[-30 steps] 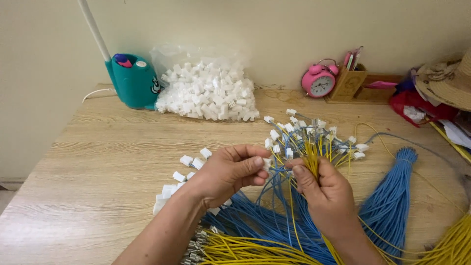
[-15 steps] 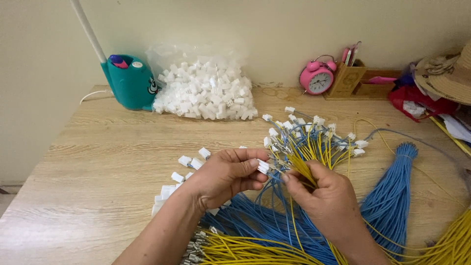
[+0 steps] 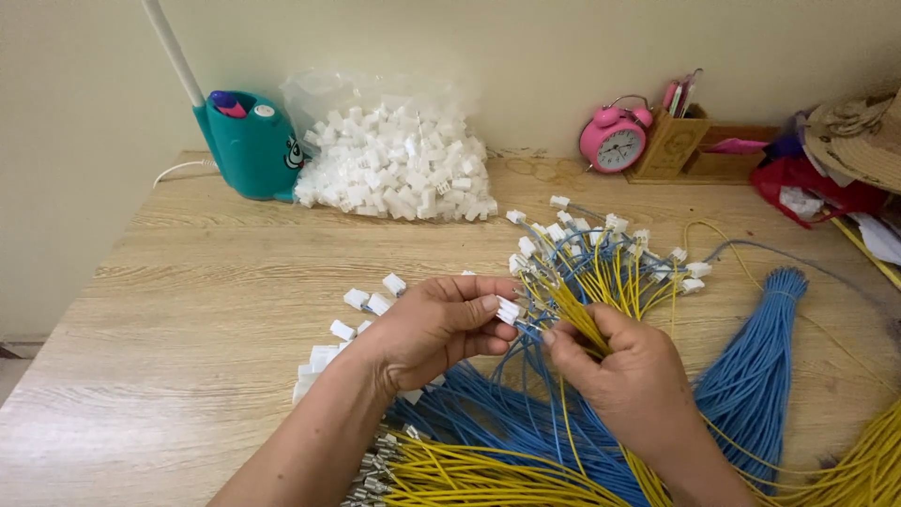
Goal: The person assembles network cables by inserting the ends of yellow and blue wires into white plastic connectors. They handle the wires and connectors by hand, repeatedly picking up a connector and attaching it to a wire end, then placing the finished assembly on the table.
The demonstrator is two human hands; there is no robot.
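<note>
Since half a second ago barely anything shifted, just the left hand [image 3: 436, 324] nudging its white connector [image 3: 508, 310] closer to the wires. That hand is pinching the connector, and the right hand [image 3: 624, 371] is clamped on the yellow and blue wire bundle [image 3: 601, 282] over the table [image 3: 188, 310]. Bag of connectors [image 3: 394, 164] sits at the back.

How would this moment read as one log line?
left hand: pinches small white plastic connector | right hand: grips yellow and blue wires | wooden table

Two hands are seen, one pink alarm clock [image 3: 612, 141], one teal lamp base [image 3: 251, 143], and one bag of white connectors [image 3: 394, 169]; about nine loose white connectors [image 3: 357, 299] are counted.
</note>
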